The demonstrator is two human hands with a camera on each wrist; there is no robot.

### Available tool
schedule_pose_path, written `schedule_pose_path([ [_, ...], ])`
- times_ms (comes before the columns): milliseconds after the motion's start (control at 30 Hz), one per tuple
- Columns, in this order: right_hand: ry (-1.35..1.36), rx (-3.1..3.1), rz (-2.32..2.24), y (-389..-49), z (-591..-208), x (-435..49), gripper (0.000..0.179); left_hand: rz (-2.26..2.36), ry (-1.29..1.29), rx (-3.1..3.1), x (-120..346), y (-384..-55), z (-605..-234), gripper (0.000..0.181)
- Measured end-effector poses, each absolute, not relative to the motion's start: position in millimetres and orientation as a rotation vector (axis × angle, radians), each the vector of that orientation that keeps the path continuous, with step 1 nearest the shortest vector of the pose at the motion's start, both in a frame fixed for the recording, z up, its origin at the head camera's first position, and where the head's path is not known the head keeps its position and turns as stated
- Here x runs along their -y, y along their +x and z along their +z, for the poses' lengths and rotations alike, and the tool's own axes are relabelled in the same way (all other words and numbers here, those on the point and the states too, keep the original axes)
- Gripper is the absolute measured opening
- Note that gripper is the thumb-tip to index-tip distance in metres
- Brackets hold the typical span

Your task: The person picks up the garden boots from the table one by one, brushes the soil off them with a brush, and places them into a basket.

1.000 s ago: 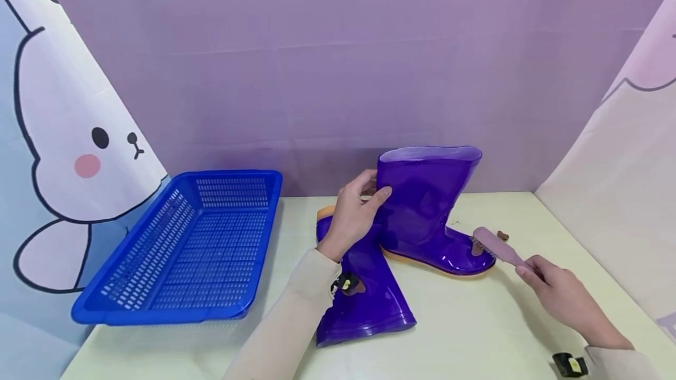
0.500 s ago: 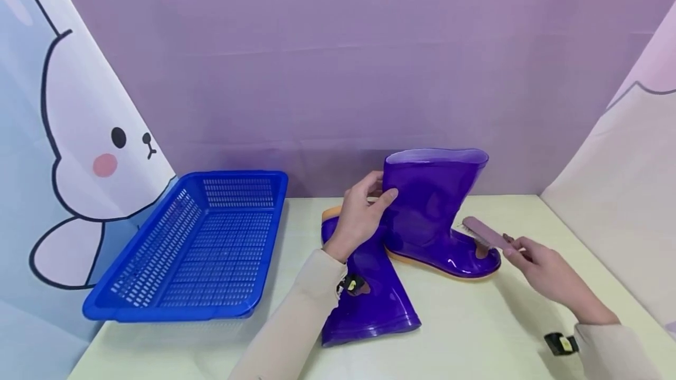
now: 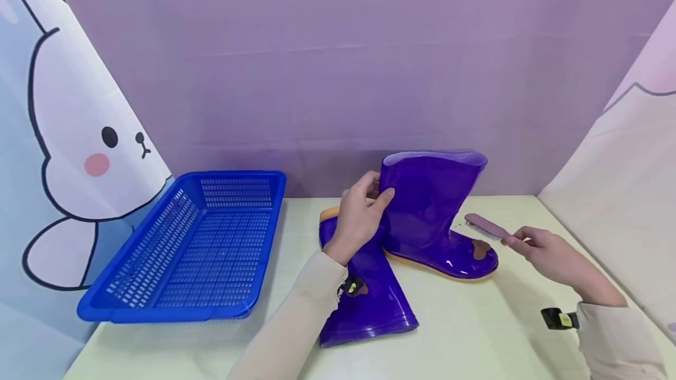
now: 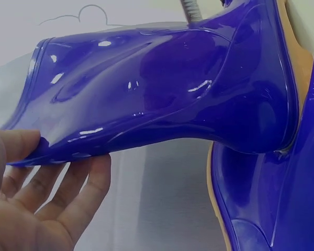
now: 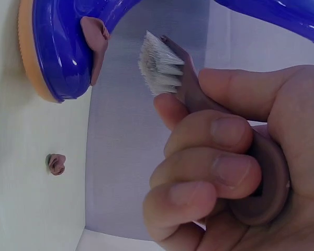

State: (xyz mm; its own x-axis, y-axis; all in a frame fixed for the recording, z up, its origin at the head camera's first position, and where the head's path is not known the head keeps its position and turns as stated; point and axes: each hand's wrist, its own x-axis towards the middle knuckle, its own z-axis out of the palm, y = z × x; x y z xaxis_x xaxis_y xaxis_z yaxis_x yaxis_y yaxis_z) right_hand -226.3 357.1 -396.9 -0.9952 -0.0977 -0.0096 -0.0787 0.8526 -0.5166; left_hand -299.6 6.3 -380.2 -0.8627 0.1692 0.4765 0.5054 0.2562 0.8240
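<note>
A glossy purple rain boot with an orange sole stands upright, toe to the right. My left hand grips the back of its shaft near the top, thumb on the near side; the left wrist view shows the fingers curled behind. On the toe sits a brown clay-like patch. My right hand holds a mauve brush by its handle, just above and behind the toe. In the right wrist view its white bristles are apart from the patch. The second boot lies on its side under my left wrist.
A blue plastic basket stands on the left of the pale table. In the right wrist view a small brown lump lies on the table near the boot's toe. A purple backdrop rises behind the table.
The brush bristles were on the brown toe patch; the brush swept back toward the ankle and is now lifted off, up and behind the toe. My left hand keeps its grip.
</note>
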Motion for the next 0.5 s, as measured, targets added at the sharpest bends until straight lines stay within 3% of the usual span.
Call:
schedule_pose_path([
  [167,-0.131,-2.988,-0.835,-224.4,-397.0,-359.5,0.039,-1.518,-0.601,2.275,-8.6,-293.1,-376.2,0.015],
  [400,-0.12,-3.005,-0.842,-223.7,-394.4,-363.5,0.037,-1.228,-0.7,2.46,-12.8,-292.4,-381.1,0.04],
  [500,-0.108,-3.014,-0.832,-224.0,-393.6,-363.7,0.037,-1.186,-0.677,2.482,-12.1,-294.7,-383.8,0.035],
])
